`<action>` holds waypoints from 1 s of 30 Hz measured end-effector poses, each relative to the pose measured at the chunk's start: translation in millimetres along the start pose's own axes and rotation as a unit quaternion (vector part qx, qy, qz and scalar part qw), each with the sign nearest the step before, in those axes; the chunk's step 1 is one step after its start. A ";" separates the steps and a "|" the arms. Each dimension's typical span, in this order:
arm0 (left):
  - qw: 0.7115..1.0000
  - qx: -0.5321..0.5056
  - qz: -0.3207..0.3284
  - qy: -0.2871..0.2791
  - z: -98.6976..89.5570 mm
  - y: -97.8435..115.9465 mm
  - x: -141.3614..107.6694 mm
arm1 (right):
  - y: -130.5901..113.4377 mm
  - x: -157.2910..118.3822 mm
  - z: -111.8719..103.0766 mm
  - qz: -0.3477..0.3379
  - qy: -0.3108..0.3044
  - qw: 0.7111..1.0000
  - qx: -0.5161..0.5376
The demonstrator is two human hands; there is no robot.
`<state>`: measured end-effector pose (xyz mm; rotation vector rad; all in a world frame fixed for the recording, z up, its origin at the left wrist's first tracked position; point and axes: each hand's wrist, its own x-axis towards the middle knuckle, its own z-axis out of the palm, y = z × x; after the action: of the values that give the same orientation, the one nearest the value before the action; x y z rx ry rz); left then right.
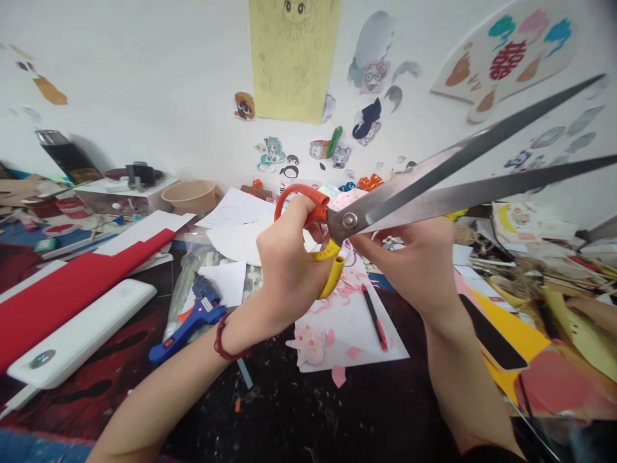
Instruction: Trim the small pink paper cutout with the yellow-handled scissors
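A large pair of scissors [351,220] is held up in front of me, its blades parted and pointing up to the right. My left hand [289,270] is closed around the handles, one loop orange and the other yellow. My right hand [414,263] is just below the blades, its thumb reaching toward the pivot. Its fingers are curled and partly hidden behind the scissors, so what they pinch does not show clearly. Under both hands lies a white sheet [318,357] with pink paper scraps [339,376], a pink flower-like piece [308,344] and a red-black pen [375,318].
To the left are a blue glue gun [193,325], a long white device [81,334] and red material [81,276]. A beige bowl [189,196] stands near the wall. On the right, a black phone [492,332] rests on yellow paper [525,321]. Paper cutouts cover the wall.
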<state>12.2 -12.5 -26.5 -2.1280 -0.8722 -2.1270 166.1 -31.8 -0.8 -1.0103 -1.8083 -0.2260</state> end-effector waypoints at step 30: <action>0.956 -0.143 -0.238 -0.091 2.1 -9.1 37.2 | 41.6 16.3 -1.2 0.254 0.081 0.876 0.402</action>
<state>7.8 9.8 4.3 -2.4954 -1.2778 -2.4275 194.6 2.5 1.6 -0.7721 -1.2200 0.6997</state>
